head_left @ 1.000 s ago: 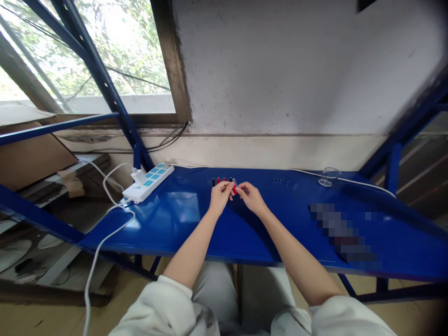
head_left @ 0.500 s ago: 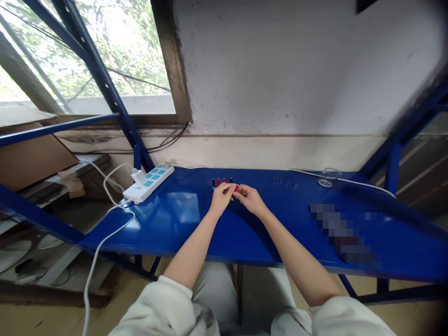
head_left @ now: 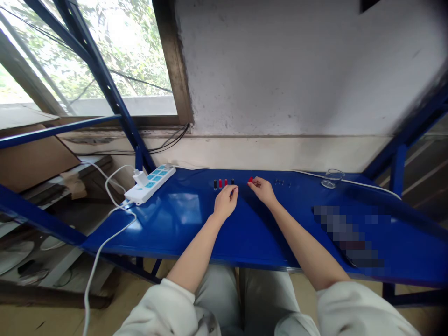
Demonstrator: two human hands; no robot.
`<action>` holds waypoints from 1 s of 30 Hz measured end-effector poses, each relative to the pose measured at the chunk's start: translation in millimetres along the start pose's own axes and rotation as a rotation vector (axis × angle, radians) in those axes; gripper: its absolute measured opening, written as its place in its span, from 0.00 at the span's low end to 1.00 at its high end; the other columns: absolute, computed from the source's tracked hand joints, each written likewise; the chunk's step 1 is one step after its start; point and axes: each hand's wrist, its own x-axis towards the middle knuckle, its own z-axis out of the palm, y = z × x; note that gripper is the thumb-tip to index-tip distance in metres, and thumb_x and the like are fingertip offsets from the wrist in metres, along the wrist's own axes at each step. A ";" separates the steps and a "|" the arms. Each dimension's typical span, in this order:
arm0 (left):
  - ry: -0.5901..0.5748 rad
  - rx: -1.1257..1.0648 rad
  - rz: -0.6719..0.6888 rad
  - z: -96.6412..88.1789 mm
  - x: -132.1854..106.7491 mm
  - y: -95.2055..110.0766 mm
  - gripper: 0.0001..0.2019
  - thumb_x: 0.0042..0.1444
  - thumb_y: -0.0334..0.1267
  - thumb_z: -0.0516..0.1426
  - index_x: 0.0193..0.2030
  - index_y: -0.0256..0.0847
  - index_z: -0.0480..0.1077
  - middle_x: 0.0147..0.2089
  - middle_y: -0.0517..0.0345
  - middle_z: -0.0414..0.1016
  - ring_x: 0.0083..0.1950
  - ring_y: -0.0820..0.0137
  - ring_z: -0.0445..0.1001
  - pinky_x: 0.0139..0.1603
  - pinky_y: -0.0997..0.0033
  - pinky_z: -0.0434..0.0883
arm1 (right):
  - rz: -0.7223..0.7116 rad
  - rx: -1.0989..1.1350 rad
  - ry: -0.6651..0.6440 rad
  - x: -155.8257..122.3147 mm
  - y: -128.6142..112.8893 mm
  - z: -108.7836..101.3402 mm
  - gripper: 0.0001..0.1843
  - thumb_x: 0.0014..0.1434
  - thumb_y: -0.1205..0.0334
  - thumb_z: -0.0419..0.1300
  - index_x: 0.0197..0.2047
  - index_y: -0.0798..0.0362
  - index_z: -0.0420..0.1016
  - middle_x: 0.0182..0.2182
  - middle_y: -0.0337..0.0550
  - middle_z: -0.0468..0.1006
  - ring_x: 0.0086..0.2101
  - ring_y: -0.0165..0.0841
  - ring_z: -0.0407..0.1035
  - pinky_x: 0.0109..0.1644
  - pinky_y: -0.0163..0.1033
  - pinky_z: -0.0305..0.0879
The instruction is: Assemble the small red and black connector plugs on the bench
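Note:
Several small upright red and black pieces (head_left: 223, 183) stand in a row on the blue metal shelf (head_left: 182, 219). My left hand (head_left: 226, 202) rests just in front of them with its fingers curled, its fingertips near the rightmost black piece. My right hand (head_left: 263, 190) has its fingers pinched on a small red piece (head_left: 250, 179), held low over the shelf to the right of the row. A few tiny dark parts (head_left: 280, 182) lie on the shelf just right of that hand.
A white power strip (head_left: 150, 183) with a white cable sits at the shelf's back left. A clear glass dish (head_left: 331, 178) and a white wire lie at the back right. Blue frame struts rise at both sides. A blurred patch (head_left: 350, 238) covers part of the shelf's right.
My hands were together over the red piece in front of the row. They have parted: the right hand carried the red piece to the right, and the left hand stayed by the row.

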 end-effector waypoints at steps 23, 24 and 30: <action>-0.131 0.236 0.118 -0.5 -5.6 5.3 0.11 0.58 0.34 0.45 0.36 0.40 0.69 0.36 0.56 0.71 0.39 0.72 0.69 0.40 0.72 0.67 | 0.065 -0.407 -0.112 59.8 48.9 7.6 0.06 0.49 0.60 0.58 0.27 0.53 0.70 0.25 0.40 0.73 0.26 0.29 0.66 0.29 0.32 0.57; -0.131 0.234 0.116 -0.4 -5.6 5.1 0.11 0.58 0.34 0.46 0.36 0.40 0.69 0.36 0.56 0.71 0.39 0.71 0.69 0.40 0.72 0.68 | 0.068 -0.412 -0.123 60.3 48.3 7.9 0.06 0.50 0.60 0.58 0.28 0.54 0.71 0.25 0.41 0.73 0.27 0.29 0.66 0.29 0.32 0.57; -0.134 0.220 0.109 -0.6 -5.4 5.8 0.12 0.58 0.34 0.45 0.36 0.40 0.70 0.36 0.56 0.71 0.38 0.71 0.70 0.38 0.72 0.67 | 0.116 -0.428 -0.217 64.7 48.4 6.0 0.04 0.50 0.67 0.57 0.32 0.56 0.71 0.27 0.43 0.74 0.28 0.30 0.66 0.33 0.34 0.60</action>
